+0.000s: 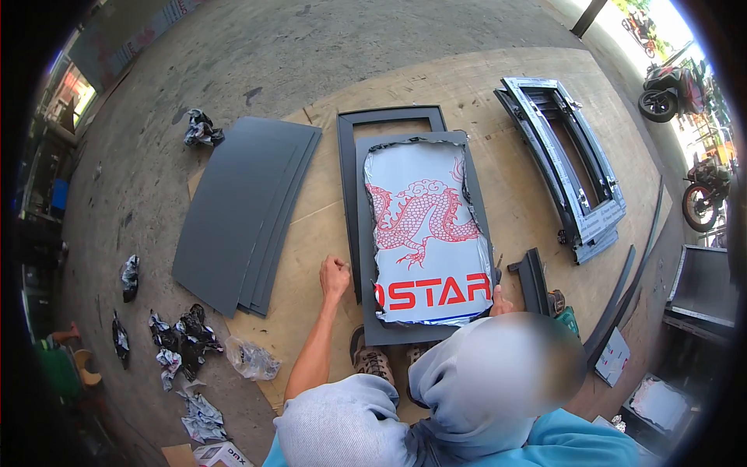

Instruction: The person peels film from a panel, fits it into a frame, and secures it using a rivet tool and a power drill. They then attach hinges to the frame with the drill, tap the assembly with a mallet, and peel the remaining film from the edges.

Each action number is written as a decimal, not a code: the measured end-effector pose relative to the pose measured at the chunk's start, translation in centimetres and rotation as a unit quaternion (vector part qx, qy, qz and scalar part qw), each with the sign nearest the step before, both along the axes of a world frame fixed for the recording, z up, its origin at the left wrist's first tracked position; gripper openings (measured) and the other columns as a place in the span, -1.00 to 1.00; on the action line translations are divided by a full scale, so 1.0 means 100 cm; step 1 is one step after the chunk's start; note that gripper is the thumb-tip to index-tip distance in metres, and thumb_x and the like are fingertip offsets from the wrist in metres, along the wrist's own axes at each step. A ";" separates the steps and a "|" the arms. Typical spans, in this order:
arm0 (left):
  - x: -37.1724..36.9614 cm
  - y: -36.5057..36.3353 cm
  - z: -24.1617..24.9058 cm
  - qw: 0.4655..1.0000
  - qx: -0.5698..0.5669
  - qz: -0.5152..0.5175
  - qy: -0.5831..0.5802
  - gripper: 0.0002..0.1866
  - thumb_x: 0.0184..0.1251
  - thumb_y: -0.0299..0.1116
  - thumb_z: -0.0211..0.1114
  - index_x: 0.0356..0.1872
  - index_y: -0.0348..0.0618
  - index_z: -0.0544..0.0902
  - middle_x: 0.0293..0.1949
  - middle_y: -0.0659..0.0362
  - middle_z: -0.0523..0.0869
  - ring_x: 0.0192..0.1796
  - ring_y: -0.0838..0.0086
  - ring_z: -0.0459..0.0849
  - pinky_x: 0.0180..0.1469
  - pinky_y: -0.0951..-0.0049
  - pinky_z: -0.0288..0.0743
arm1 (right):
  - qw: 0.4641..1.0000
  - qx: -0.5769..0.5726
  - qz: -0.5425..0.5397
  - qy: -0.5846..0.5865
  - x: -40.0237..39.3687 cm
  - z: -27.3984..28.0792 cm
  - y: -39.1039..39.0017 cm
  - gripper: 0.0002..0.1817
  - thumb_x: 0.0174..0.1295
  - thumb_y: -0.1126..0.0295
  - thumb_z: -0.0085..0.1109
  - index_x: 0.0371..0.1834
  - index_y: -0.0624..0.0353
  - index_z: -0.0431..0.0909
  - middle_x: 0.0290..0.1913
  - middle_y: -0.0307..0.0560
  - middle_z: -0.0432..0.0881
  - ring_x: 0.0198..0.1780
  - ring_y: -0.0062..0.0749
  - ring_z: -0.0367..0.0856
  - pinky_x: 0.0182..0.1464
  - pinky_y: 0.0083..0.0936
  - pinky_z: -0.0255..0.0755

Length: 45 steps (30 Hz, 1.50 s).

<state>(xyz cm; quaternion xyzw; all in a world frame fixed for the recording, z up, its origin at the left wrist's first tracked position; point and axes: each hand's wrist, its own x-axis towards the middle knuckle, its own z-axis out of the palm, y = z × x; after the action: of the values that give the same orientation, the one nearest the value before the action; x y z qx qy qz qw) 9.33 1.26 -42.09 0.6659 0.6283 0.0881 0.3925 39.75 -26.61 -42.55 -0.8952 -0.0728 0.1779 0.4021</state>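
A dark grey panel (372, 311) lies on plywood in front of me, covered by a silver film (424, 233) printed with a red dragon and red letters. The film's edges are torn and curled. A dark frame (346, 156) lies under the panel and sticks out at the far end. My left hand (334, 276) is curled into a fist at the left edge of the frame, with nothing visible in it. My right hand (500, 301) rests at the panel's near right corner, mostly hidden behind my hood; a thin object pokes up just above it.
A stack of dark grey sheets (241, 210) lies to the left. A silver window frame (568, 156) and dark strips (622, 296) lie to the right. Crumpled film scraps (183, 335) litter the concrete at the left. Motorbikes (673, 89) stand at the far right.
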 end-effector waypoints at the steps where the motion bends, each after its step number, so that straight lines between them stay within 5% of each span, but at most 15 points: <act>1: -0.003 0.005 0.003 0.999 -0.006 -0.020 -0.032 -0.63 0.11 -0.33 0.27 -0.07 -0.26 0.47 -0.10 -0.15 0.54 -0.01 -0.01 0.53 0.06 0.16 0.41 | 0.999 -0.037 -0.006 0.002 -0.005 -0.006 -0.003 -0.28 0.27 -0.13 -0.04 -0.46 0.55 0.51 -0.62 0.18 0.48 -0.50 -0.29 0.35 -0.36 -0.21 0.24; 5: 0.009 -0.019 -0.018 0.992 0.116 0.044 -0.023 -0.75 0.16 -0.35 0.23 -0.23 -0.29 0.47 -0.14 -0.16 0.53 -0.02 -0.03 0.52 -0.01 0.09 0.39 | 0.998 -0.031 -0.018 0.049 -0.018 -0.002 -0.012 -0.30 0.29 -0.11 -0.06 -0.38 0.54 0.53 -0.56 0.23 0.54 -0.45 -0.26 0.41 -0.32 -0.22 0.28; 9: 0.011 -0.021 -0.007 0.998 0.059 0.024 0.016 -0.72 0.16 -0.32 0.24 -0.23 -0.33 0.47 -0.18 -0.18 0.53 -0.06 -0.07 0.51 -0.03 0.09 0.39 | 0.998 -0.060 0.022 0.009 -0.021 0.011 -0.012 -0.31 0.32 -0.09 -0.11 -0.42 0.53 0.53 -0.56 0.29 0.52 -0.50 -0.13 0.37 -0.34 -0.19 0.26; 11: 0.008 -0.017 -0.011 0.998 0.054 0.019 0.008 -0.70 0.20 -0.30 0.23 -0.19 -0.32 0.47 -0.25 -0.10 0.57 -0.14 0.09 0.57 -0.08 0.20 0.42 | 0.997 -0.068 0.023 -0.010 -0.020 -0.001 -0.016 -0.31 0.32 -0.09 -0.12 -0.44 0.52 0.52 -0.57 0.32 0.50 -0.51 -0.11 0.34 -0.35 -0.17 0.24; 14: 0.007 -0.017 0.009 0.963 -0.081 0.123 -0.226 -0.66 0.35 -0.24 0.16 -0.01 -0.29 0.41 -0.23 0.15 0.55 -0.17 0.50 0.50 -0.06 0.44 0.40 | 0.998 -0.050 0.014 -0.042 -0.024 -0.004 -0.013 -0.30 0.31 -0.10 -0.11 -0.48 0.50 0.50 -0.59 0.31 0.48 -0.53 -0.13 0.32 -0.37 -0.15 0.21; 20: -0.002 -0.003 0.026 0.900 -0.208 0.094 -0.371 -0.53 0.46 -0.26 -0.01 0.29 -0.28 0.28 0.03 0.07 0.58 0.03 0.43 0.54 0.09 0.48 0.38 | 0.988 -0.120 0.092 -0.018 -0.033 0.014 -0.018 -0.24 0.30 -0.19 -0.19 -0.53 0.46 0.53 -0.58 0.33 0.51 -0.49 0.15 0.48 -0.37 -0.04 0.24; 25: -0.001 -0.007 0.011 0.933 -0.102 0.076 -0.336 -0.50 0.48 -0.30 -0.06 0.35 -0.27 0.19 0.21 0.04 0.44 0.22 0.40 0.39 0.25 0.47 0.21 | 0.976 -0.179 0.098 0.080 -0.050 -0.019 -0.021 -0.22 0.29 -0.23 -0.26 -0.46 0.42 0.57 -0.49 0.39 0.54 -0.29 0.28 0.55 -0.25 -0.02 0.33; 27: 0.002 -0.009 0.011 0.942 -0.085 0.059 -0.319 -0.52 0.48 -0.31 -0.07 0.35 -0.27 0.21 0.27 -0.03 0.39 0.29 0.31 0.35 0.29 0.43 0.17 | 0.973 -0.144 0.168 0.060 -0.052 0.005 -0.018 -0.24 0.30 -0.20 -0.28 -0.43 0.39 0.59 -0.43 0.37 0.58 -0.26 0.28 0.56 -0.20 -0.01 0.36; 29: 0.007 -0.006 0.017 0.953 -0.036 0.064 -0.294 -0.51 0.47 -0.33 -0.08 0.35 -0.30 0.20 0.29 -0.06 0.36 0.32 0.28 0.32 0.31 0.44 0.14 | 0.918 -0.303 0.247 0.067 -0.046 0.092 0.012 -0.42 0.31 -0.02 -0.16 -0.38 0.35 0.61 -0.32 0.30 0.62 -0.22 0.20 0.59 -0.15 -0.05 0.42; 33: 0.015 -0.006 0.030 0.976 -0.037 0.115 -0.179 -0.50 0.45 -0.36 -0.07 0.34 -0.35 0.18 0.32 -0.06 0.32 0.34 0.26 0.29 0.34 0.44 0.11 | 0.956 0.027 0.253 -0.144 0.002 0.100 0.058 -0.65 0.22 0.28 0.05 -0.02 0.26 0.54 -0.18 0.25 0.61 -0.15 0.03 0.62 -0.11 -0.26 0.47; 35: 0.013 -0.004 0.031 0.970 -0.044 0.117 -0.207 -0.50 0.45 -0.36 -0.06 0.34 -0.36 0.19 0.31 -0.03 0.33 0.32 0.30 0.31 0.32 0.46 0.12 | 0.970 0.051 0.232 -0.062 0.032 0.089 0.109 -0.63 0.27 0.28 0.00 0.05 0.26 0.51 -0.15 0.15 0.65 -0.13 -0.22 0.65 -0.11 -0.41 0.47; 38: 0.009 -0.001 0.029 0.942 -0.072 0.111 -0.310 -0.50 0.44 -0.36 -0.05 0.33 -0.37 0.20 0.29 0.01 0.36 0.29 0.34 0.33 0.31 0.48 0.15 | 0.967 0.082 0.241 -0.028 0.085 0.023 0.172 -0.57 0.28 0.24 0.00 0.15 0.25 0.45 -0.20 0.18 0.62 -0.16 -0.16 0.61 -0.07 -0.37 0.46; 40: 0.006 0.002 0.030 0.925 -0.089 0.107 -0.354 -0.50 0.44 -0.36 -0.04 0.33 -0.38 0.21 0.28 0.03 0.37 0.28 0.37 0.35 0.30 0.50 0.16 | 0.911 0.156 0.245 0.293 0.096 0.021 0.200 -0.40 0.29 0.02 0.00 0.24 0.25 0.35 -0.11 0.09 0.58 -0.14 -0.19 0.56 -0.06 -0.30 0.45; 41: 0.004 0.002 0.030 0.921 -0.093 0.107 -0.362 -0.50 0.44 -0.36 -0.04 0.32 -0.39 0.22 0.27 0.04 0.38 0.27 0.39 0.35 0.29 0.51 0.17 | 0.911 0.155 0.245 0.295 0.096 0.026 0.206 -0.40 0.29 0.02 0.00 0.24 0.25 0.35 -0.11 0.09 0.58 -0.14 -0.19 0.56 -0.06 -0.30 0.45; 45: 0.000 0.003 0.042 0.928 -0.091 0.111 -0.344 -0.50 0.43 -0.37 -0.03 0.32 -0.40 0.22 0.25 0.05 0.40 0.24 0.41 0.38 0.29 0.52 0.18 | 0.880 0.046 0.180 0.437 0.100 0.040 0.228 -0.11 0.18 -0.35 -0.13 0.32 0.22 0.24 0.13 0.27 0.40 0.09 0.05 0.43 0.05 0.09 0.34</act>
<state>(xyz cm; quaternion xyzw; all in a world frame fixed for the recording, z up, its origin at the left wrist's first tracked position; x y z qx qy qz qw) 9.37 1.59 -37.91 0.4824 0.5298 0.2967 0.6314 49.76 -3.82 -38.53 -0.6786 -0.0575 0.6168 0.3948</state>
